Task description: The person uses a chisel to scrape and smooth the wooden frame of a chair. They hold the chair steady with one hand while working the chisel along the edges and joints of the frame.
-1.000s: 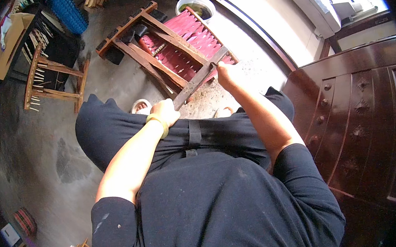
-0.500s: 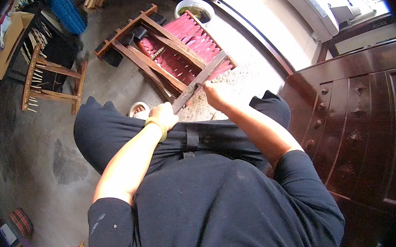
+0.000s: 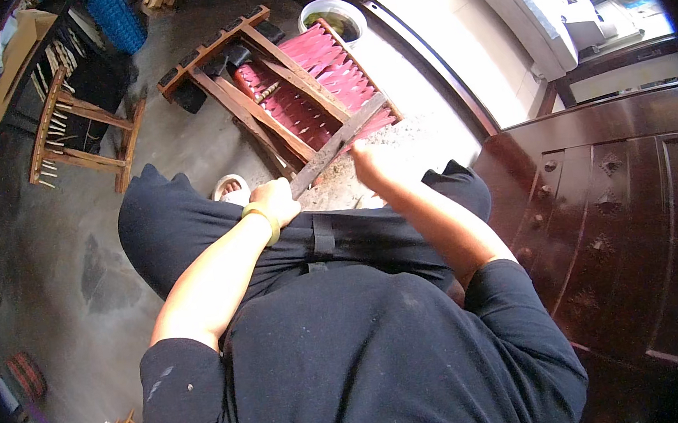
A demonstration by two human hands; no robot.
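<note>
In front of my legs a low wooden frame (image 3: 240, 119) lies tipped over, with pinkish-red strips (image 3: 353, 69) strung across it. A flat, worn wooden bar (image 3: 340, 139) crosses its near side. My left hand (image 3: 275, 201), with a yellowish band at the wrist, is closed at the bar's near-left end, which runs up against its fingers. To the right of the bar my right hand (image 3: 372, 165) is closed in a fist, slightly apart from the wood. Its fingertips face away, so anything pinched in them is hidden.
A wooden stool frame (image 3: 90, 162) with pale pegs stands at left beside a cardboard box (image 3: 15, 76). A white bucket (image 3: 360, 15) is behind the strips. A dark door panel (image 3: 597, 226) fills the right. A light-coloured machine (image 3: 521, 15) stands beyond the doorway.
My right hand has drawn slightly away from the bar, while my left hand keeps its place at the bar's end. The whole view has shifted a little.
</note>
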